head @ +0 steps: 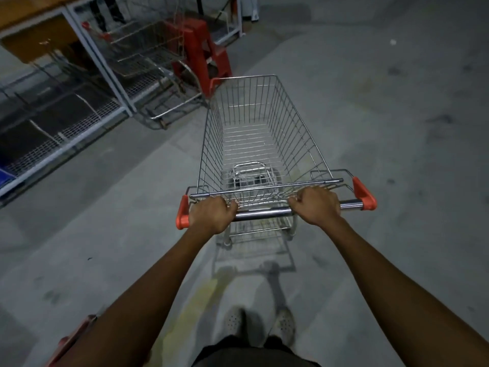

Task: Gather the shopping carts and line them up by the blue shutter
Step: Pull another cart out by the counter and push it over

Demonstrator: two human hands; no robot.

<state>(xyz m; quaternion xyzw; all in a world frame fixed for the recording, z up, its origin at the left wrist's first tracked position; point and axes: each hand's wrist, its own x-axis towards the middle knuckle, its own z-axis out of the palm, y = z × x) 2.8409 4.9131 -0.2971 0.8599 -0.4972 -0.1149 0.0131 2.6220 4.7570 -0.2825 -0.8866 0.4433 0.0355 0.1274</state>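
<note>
The grey concrete floor (383,154) carries a shopping cart (254,144) and red stool (201,51).

Single head-worn wide-angle camera, looking forward and steeply down, sitting close above the cart handle (264,214), taking in concrete floor (383,154) ahead, shelving (87,123) bending at upper left.

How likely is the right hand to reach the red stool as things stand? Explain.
Probably not: the right hand grips the cart handle, and the red stool stands beyond the basket.
</note>
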